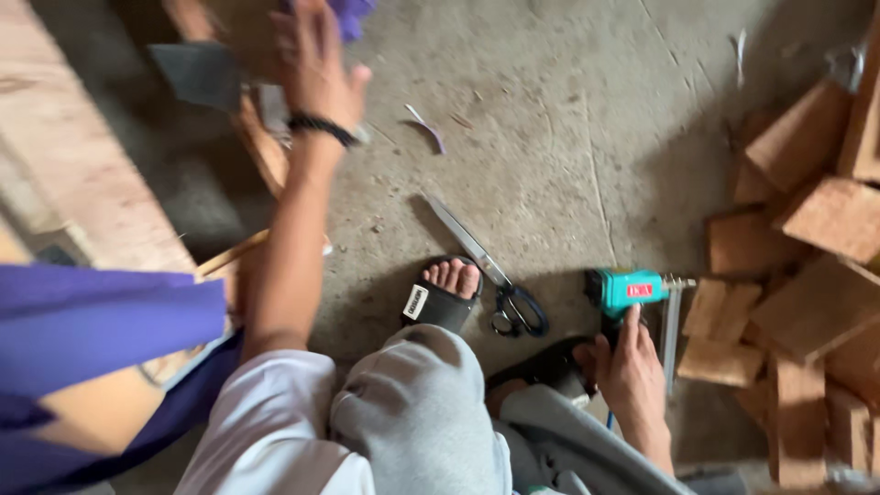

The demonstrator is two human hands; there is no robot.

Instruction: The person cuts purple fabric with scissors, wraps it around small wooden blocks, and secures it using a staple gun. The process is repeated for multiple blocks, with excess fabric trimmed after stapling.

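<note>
My left hand [316,60] is stretched out far ahead, fingers spread, with a black band on the wrist; it hovers over a piece of purple fabric [353,14] and a dark panel [200,73], blurred by motion. My right hand [628,362] rests low on the handle of a teal pneumatic staple gun [628,293] that stands on the concrete floor. Large scissors [495,275] with black handles lie on the floor between my sandalled foot [443,295] and the gun.
Purple fabric [87,321] is draped over a wooden frame [78,165] at the left. A heap of wooden blocks [807,275] lies at the right. Scraps litter the concrete floor [550,119]. My knees in grey trousers [422,412] fill the bottom centre.
</note>
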